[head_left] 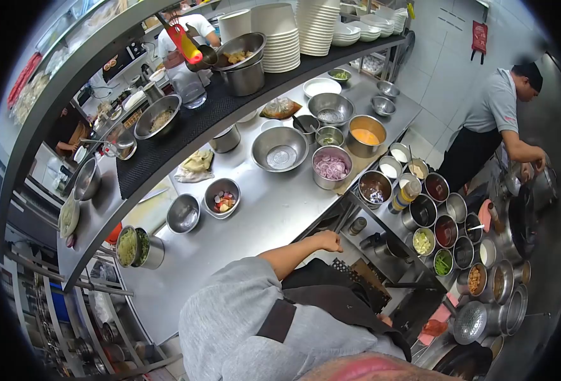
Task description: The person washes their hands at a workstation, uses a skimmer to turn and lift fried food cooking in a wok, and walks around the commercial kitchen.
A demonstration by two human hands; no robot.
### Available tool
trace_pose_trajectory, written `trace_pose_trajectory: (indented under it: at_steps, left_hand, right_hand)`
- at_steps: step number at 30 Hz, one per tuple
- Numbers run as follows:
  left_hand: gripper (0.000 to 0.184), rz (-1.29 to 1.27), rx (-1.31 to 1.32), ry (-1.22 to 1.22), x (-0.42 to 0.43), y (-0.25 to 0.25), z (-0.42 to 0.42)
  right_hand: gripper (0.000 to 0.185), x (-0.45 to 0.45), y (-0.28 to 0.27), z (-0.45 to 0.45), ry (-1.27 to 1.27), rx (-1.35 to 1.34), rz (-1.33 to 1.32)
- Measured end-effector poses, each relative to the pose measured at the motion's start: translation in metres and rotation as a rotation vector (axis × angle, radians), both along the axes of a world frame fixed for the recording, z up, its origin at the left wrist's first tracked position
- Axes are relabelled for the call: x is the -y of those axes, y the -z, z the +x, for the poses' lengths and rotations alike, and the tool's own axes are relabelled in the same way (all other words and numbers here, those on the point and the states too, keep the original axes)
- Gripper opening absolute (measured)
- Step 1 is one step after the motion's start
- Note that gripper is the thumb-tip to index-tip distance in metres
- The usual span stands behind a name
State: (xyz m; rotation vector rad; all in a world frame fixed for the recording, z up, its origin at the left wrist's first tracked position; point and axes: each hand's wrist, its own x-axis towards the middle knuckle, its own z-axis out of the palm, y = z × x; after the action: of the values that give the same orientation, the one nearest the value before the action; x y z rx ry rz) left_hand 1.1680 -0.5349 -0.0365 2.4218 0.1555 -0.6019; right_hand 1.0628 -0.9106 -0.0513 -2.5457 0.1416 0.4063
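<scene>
My left hand [327,241] is closed in a loose fist beyond the front edge of the steel table [261,219], with nothing seen in it. The nearest things on the table are a steel pot of sliced red onion [332,167] and a wide empty steel bowl [280,150]. Only a small part of my right hand [385,320] shows beside my dark apron [331,301]; its fingers are hidden.
Left on the table are a bowl of cut radish [222,195], an empty bowl [183,213] and a pot of greens [148,247]. Ingredient pots [446,231] crowd the right counter. A co-worker [500,120] handles a pan. Overhead, a shelf [220,105] holds plates [280,39].
</scene>
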Motion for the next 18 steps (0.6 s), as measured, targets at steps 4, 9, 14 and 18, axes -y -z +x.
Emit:
trace_pose_trajectory:
  at_steps: [4, 9, 14, 18]
  left_hand:
    - [0.034, 0.022, -0.027, 0.158, 0.013, 0.042, 0.001]
    - [0.029, -0.142, 0.114, 0.335, 0.04, 0.079, 0.017]
    - [0.03, 0.231, -0.21, 0.715, 0.034, 0.143, 0.027]
    - [0.026, 0.211, -0.344, 0.726, 0.041, 0.184, 0.02]
  right_hand:
    - [0.023, 0.037, 0.041, 0.025, 0.012, 0.095, -0.006]
    - [0.02, 0.064, 0.057, -0.003, 0.182, 0.391, -0.008]
    - [0.02, 0.084, -0.013, -0.101, 0.515, 0.395, -0.064]
    - [0.017, 0.138, -0.07, -0.206, 1.134, 0.572, -0.241]
